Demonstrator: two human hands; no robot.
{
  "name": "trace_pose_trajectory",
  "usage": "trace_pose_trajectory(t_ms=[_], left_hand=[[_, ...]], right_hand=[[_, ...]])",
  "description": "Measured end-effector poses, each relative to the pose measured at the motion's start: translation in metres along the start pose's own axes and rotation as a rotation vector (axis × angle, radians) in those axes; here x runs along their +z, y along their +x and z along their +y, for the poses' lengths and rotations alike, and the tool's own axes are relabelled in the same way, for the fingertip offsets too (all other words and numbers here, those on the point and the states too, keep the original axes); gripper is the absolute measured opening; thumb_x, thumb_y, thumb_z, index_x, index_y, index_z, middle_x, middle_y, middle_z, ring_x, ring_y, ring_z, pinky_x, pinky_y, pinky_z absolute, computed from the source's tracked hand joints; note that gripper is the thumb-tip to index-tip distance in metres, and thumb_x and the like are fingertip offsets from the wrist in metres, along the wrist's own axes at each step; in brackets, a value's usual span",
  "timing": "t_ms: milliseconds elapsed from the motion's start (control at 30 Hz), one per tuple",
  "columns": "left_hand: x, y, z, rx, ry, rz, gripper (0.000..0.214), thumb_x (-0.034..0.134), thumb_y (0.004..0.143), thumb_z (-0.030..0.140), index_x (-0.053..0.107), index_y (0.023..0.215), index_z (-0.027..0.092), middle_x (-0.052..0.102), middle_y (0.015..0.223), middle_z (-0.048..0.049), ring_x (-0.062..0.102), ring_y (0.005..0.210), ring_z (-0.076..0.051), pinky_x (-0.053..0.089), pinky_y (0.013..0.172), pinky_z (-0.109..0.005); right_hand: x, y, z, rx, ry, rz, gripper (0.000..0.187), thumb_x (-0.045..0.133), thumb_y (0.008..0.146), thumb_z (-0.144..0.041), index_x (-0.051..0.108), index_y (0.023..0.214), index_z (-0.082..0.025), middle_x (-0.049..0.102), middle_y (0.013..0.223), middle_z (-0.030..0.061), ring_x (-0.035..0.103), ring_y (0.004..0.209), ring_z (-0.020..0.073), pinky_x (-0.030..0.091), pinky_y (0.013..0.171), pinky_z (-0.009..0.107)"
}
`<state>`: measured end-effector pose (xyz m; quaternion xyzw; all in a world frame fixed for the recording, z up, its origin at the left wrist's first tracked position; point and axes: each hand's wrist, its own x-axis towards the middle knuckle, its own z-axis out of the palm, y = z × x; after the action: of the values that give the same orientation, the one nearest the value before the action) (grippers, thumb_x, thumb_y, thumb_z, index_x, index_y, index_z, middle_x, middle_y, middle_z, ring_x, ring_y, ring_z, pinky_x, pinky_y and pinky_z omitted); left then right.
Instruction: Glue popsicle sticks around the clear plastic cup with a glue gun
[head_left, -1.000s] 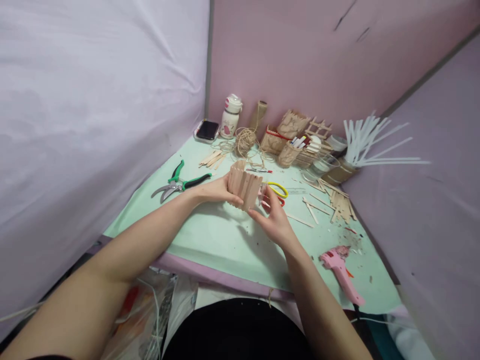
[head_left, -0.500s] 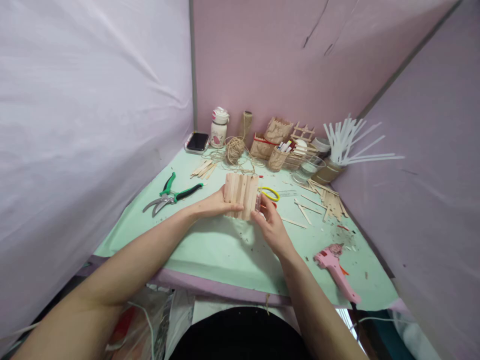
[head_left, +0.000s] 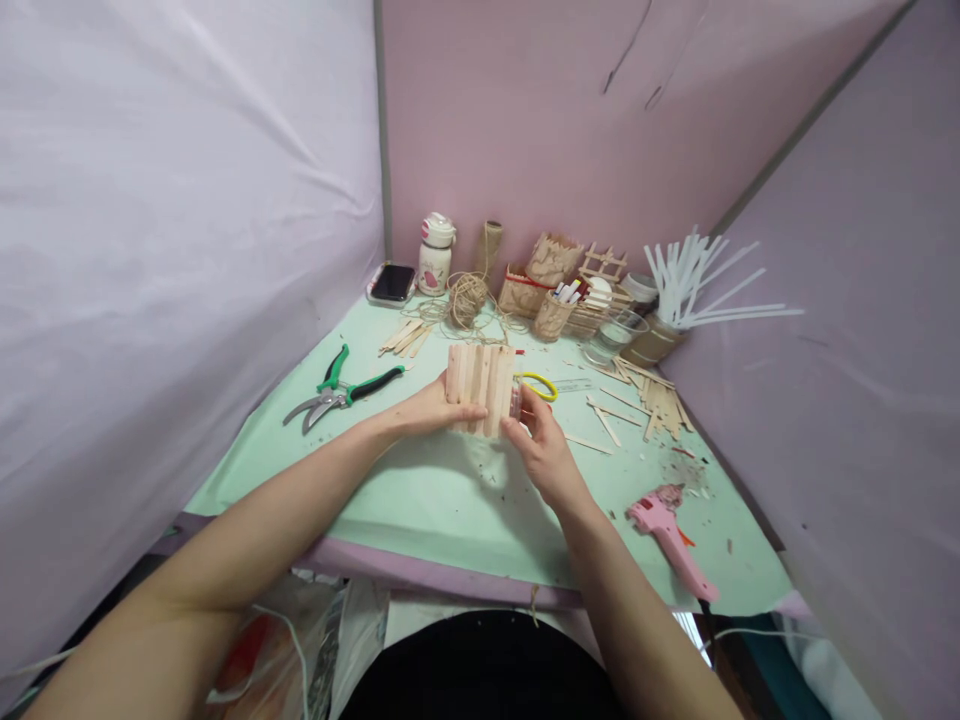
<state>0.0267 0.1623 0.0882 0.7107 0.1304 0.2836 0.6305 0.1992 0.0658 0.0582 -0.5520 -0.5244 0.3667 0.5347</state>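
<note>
A panel of wooden craft sticks (head_left: 480, 380), set side by side, is held up over the middle of the table. My left hand (head_left: 442, 405) grips it from the left, thumb across its front and the other fingers hidden behind. At its lower right edge, my right hand (head_left: 544, 440) has its thumb and fingers closed on the panel. Something clear, partly hidden, shows between the right fingers and the panel. Just behind the right hand lie yellow-handled scissors (head_left: 541, 386) and a clear ruler (head_left: 574, 386).
Green-handled pruning shears (head_left: 337, 395) lie at left, a pink glue gun (head_left: 671, 540) at front right. Loose craft sticks (head_left: 660, 400) are on the right. Along the back stand a bottle (head_left: 435, 260), a twine ball (head_left: 468, 300), a clear cup (head_left: 615, 338) and white glue sticks (head_left: 686, 280).
The view has shifted very slightly. Both hands keep the same hold on the craft-stick panel, which has barely tilted.
</note>
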Motion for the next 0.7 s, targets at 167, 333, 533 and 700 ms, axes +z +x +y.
trace_pose_trajectory(t_ms=[167,333,533,700], left_hand=[[0.001,0.000,0.000,-0.046,-0.024,0.029,0.081,0.077,0.073,0.044,0.045,0.143,0.017,0.057,0.138,-0.0158,0.048,0.133,-0.036,0.037,0.113,-0.051],[0.007,0.001,-0.001,-0.052,-0.135,0.052,0.083,0.077,0.073,0.043,0.042,0.145,0.019,0.058,0.137,-0.0153,0.052,0.129,-0.035,0.039,0.111,-0.050],[0.005,0.001,-0.006,-0.123,-0.058,0.048,0.075,0.078,0.073,0.044,0.051,0.136,0.015,0.056,0.139,-0.0163,0.050,0.131,-0.035,0.037,0.112,-0.051],[0.006,0.000,-0.003,-0.131,-0.041,0.043,0.074,0.077,0.073,0.044,0.051,0.136,0.015,0.056,0.140,-0.0152,0.049,0.133,-0.033,0.035,0.113,-0.049]], right_hand=[[-0.003,0.001,-0.001,0.049,0.012,-0.017,0.070,0.063,0.080,-0.044,0.041,0.143,-0.024,0.050,0.140,0.0102,0.048,0.128,0.0270,0.042,0.107,0.045],[-0.009,0.001,-0.006,0.105,0.046,-0.066,0.070,0.065,0.077,-0.039,0.042,0.143,-0.029,0.046,0.146,0.0053,0.049,0.129,0.0258,0.039,0.109,0.046],[-0.010,-0.002,-0.010,0.113,0.043,-0.106,0.073,0.065,0.076,-0.037,0.040,0.144,-0.025,0.049,0.143,0.0076,0.048,0.128,0.0246,0.042,0.106,0.042],[-0.009,-0.004,-0.012,0.114,0.064,-0.098,0.073,0.066,0.075,-0.037,0.040,0.143,-0.024,0.047,0.143,0.0092,0.048,0.129,0.0262,0.042,0.106,0.044]])
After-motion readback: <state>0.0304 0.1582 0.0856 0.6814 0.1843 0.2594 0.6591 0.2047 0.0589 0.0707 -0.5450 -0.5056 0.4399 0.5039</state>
